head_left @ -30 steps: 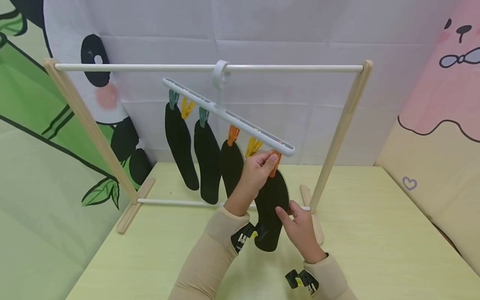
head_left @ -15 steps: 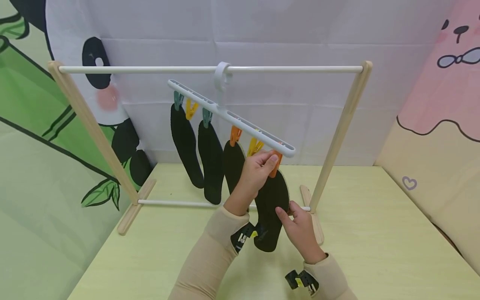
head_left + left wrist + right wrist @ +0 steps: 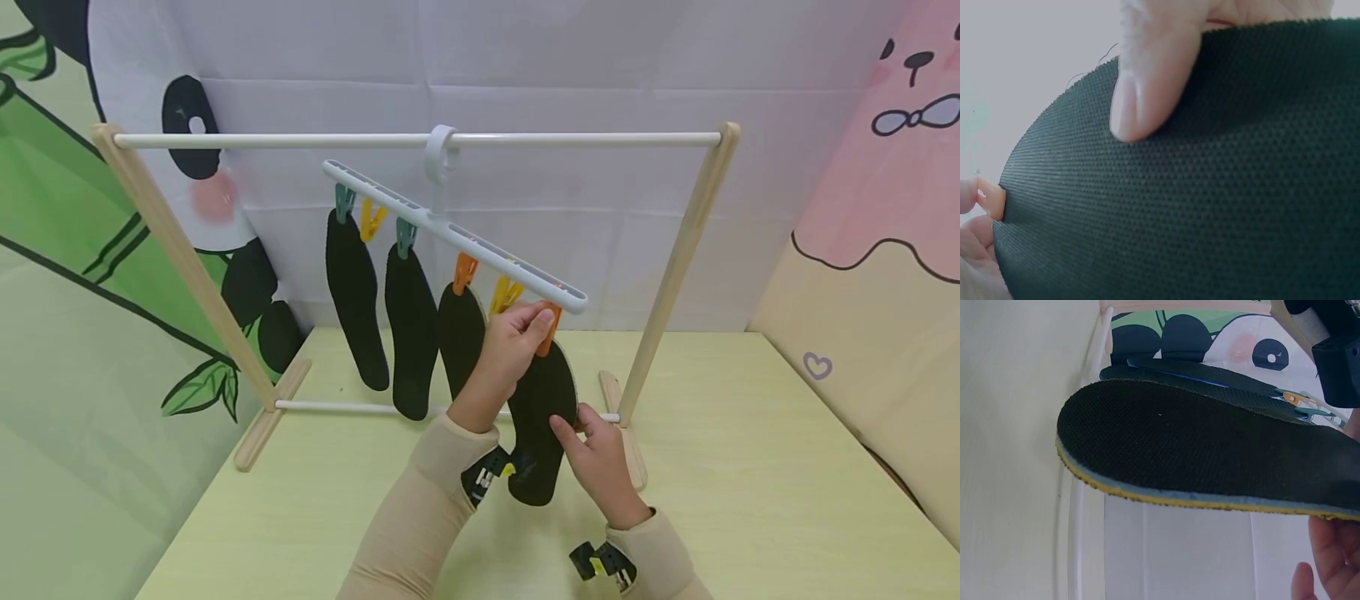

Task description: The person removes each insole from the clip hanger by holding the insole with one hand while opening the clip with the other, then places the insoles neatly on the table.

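Observation:
A black insole [image 3: 542,417] hangs nearly upright below the right end of a white clip hanger [image 3: 442,227]. My left hand [image 3: 507,350] pinches an orange clothespin [image 3: 548,329] at the insole's top end; in the left wrist view its orange tip [image 3: 992,199] sits right at the insole edge. My right hand [image 3: 600,458] holds the insole's right edge, thumb [image 3: 1147,94] on the black face and fingers [image 3: 1332,550] behind. The right wrist view shows the insole's yellow and blue side. Three more insoles hang leftward, one from an orange clothespin [image 3: 465,273], partly hidden by my left arm.
The hanger's hook [image 3: 439,154] sits over the white top bar [image 3: 600,139] of a wooden-legged rack [image 3: 681,267]. Yellow clothespins [image 3: 506,293] hang between the insoles. Below is a pale table [image 3: 750,467]; a printed cloth [image 3: 570,50] stands behind.
The hanger's left end and its hanging insoles sway slightly right, then back left. Both hands stay at nearly the same place on the clothespin and insole.

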Available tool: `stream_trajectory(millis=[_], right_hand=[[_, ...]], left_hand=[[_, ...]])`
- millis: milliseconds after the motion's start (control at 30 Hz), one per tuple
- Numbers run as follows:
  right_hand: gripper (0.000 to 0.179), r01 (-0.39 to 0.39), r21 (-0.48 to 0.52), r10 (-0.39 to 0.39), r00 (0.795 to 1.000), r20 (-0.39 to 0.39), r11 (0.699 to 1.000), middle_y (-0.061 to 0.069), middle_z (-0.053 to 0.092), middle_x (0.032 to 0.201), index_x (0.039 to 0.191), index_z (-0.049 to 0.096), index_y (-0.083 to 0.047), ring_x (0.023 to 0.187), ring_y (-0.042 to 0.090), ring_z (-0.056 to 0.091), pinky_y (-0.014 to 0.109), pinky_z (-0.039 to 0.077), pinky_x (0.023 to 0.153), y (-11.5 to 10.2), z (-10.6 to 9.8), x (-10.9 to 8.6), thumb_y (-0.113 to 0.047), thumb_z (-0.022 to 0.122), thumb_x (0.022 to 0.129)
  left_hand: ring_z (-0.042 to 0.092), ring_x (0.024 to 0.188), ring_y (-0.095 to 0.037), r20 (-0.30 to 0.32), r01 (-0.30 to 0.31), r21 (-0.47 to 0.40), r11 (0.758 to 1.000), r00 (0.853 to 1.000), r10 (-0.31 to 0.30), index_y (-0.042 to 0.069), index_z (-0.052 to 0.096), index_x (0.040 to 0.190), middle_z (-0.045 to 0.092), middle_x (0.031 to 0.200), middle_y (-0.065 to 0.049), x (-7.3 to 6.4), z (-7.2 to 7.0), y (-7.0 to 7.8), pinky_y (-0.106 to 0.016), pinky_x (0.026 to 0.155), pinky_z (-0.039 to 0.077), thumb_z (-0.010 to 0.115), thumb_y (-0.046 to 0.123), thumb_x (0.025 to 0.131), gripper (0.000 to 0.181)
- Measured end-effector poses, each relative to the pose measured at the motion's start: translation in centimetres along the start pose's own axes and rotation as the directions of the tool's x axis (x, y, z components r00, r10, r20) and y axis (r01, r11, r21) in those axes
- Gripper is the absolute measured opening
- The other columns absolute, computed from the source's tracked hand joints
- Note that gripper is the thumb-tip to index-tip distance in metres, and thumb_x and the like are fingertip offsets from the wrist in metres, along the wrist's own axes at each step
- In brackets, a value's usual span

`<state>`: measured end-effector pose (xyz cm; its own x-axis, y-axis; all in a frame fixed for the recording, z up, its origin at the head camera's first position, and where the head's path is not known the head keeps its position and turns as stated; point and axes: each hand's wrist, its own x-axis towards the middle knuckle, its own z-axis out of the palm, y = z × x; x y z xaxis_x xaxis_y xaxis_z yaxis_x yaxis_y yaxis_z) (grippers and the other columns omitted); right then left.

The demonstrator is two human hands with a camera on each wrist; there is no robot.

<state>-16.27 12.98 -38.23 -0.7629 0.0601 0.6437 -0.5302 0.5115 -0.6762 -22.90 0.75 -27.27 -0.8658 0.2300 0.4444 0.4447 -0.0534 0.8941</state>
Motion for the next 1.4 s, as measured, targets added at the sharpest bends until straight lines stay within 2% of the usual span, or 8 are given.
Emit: stream_trajectory(millis=[267,667,1000,1233,1400], right_hand=[[0.009,-0.011,-0.009,0.011,1.000,0.003,1.000,0.004,0.062,0.071,0.082,0.060,0.002,0.072,0.022,0.063,0.028,0.049,0.062,-0.04,0.00,-0.12,-0.003,0.066,0.088],[0.011,-0.003,-0.014,0.003,1.000,-0.004,1.000,0.004,0.062,0.070,0.082,0.060,0.002,0.071,0.021,0.063,0.030,0.050,0.064,0.04,0.01,-0.27,-0.006,0.066,0.089],[0.015,-0.020,-0.003,0.020,1.000,-0.003,1.000,0.002,0.060,0.070,0.081,0.059,0.000,0.072,0.023,0.063,0.028,0.048,0.061,-0.11,-0.02,-0.37,-0.009,0.065,0.090],[0.011,-0.024,-0.009,0.023,1.000,-0.008,1.000,0.003,0.060,0.070,0.081,0.059,0.001,0.071,0.019,0.062,0.029,0.048,0.062,-0.14,-0.03,-0.39,-0.005,0.065,0.089],[0.014,-0.040,-0.016,0.040,0.999,-0.001,0.999,0.003,0.060,0.071,0.081,0.059,0.000,0.071,0.021,0.062,0.028,0.048,0.062,-0.09,-0.07,-0.53,-0.009,0.065,0.090]], left_hand=[[0.044,0.077,-0.009,-0.001,-0.011,-0.008,1.000,1.000,0.011,-0.017,0.060,0.115,0.055,0.085,-0.016,0.07,0.03,-0.34,-0.021,0.066,0.039,0.052,-0.004,0.096,0.025],[0.046,0.082,-0.011,-0.004,-0.001,0.003,1.000,1.000,0.001,-0.016,0.060,0.115,0.056,0.091,-0.023,-0.04,0.15,0.05,-0.020,0.068,0.041,0.053,-0.004,0.095,0.025],[0.045,0.079,-0.009,-0.010,-0.003,-0.008,1.000,1.000,0.003,-0.016,0.060,0.115,0.057,0.090,-0.023,-0.02,0.08,-0.12,-0.020,0.066,0.040,0.053,-0.004,0.095,0.025],[0.045,0.079,-0.010,-0.023,-0.010,-0.010,1.000,1.000,0.009,-0.016,0.060,0.114,0.057,0.089,-0.023,0.05,0.10,-0.16,-0.020,0.066,0.040,0.053,-0.005,0.095,0.024],[0.044,0.078,-0.009,-0.028,-0.017,-0.018,1.000,0.999,0.017,-0.017,0.060,0.113,0.056,0.086,-0.019,-0.11,0.16,-0.06,-0.020,0.066,0.040,0.053,-0.006,0.094,0.023]])
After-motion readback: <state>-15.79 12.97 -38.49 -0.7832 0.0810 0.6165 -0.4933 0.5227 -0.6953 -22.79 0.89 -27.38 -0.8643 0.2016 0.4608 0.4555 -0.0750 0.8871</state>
